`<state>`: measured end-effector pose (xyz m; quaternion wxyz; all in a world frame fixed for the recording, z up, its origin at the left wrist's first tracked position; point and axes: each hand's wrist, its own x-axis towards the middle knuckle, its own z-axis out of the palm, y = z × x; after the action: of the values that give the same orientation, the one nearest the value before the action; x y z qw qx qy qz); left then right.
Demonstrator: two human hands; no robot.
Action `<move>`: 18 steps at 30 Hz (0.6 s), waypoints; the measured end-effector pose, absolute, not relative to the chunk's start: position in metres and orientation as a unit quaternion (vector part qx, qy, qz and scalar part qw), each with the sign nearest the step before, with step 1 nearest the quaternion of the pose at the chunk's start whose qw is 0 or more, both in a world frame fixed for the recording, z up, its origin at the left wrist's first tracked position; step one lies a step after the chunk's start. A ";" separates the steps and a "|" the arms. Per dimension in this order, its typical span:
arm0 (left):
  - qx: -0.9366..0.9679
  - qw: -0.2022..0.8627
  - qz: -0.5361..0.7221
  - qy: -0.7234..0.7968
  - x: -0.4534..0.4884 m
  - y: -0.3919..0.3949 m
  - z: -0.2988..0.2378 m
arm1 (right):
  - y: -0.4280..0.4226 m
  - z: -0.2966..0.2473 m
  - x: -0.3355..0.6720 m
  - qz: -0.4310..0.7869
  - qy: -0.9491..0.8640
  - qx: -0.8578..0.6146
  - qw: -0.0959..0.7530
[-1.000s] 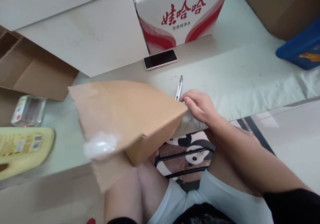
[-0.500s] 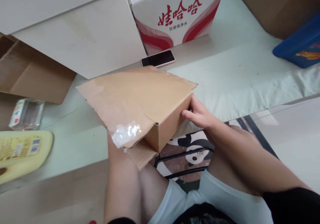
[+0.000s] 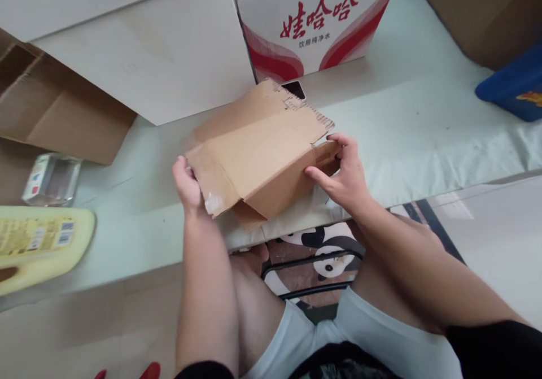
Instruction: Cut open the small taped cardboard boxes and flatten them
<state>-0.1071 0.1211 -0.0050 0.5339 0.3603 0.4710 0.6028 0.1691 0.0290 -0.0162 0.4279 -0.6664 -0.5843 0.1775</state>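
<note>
A small brown cardboard box with torn flaps and a scrap of clear tape is held tilted above the table's front edge. My left hand grips its left corner, fingers hidden behind the card. My right hand pinches the box's right end flap between thumb and fingers. A dark phone peeks out just behind the box. The utility knife seen earlier is hidden by the box.
A white carton with red lettering and a large white box stand at the back. An open brown box, a small clear packet and a yellow bottle lie left. A blue bin sits far right.
The box has swung up and back over the phone and knife. My left hand has come out from under it to grip its left corner; my right hand moved onto the end flap.
</note>
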 end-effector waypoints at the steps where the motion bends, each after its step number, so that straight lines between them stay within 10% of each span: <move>1: 0.348 0.546 0.603 0.466 -0.106 0.117 -0.001 | 0.029 -0.017 0.169 0.174 -0.577 -0.670 0.432; 18: 0.339 0.560 0.521 0.548 -0.099 0.097 0.002 | 0.033 -0.022 0.166 0.352 -0.442 -0.576 0.590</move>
<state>-0.0991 0.0969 0.0019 0.5599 0.3385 0.5484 0.5208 0.1659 0.0330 -0.0219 0.5905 -0.5762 -0.4424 0.3516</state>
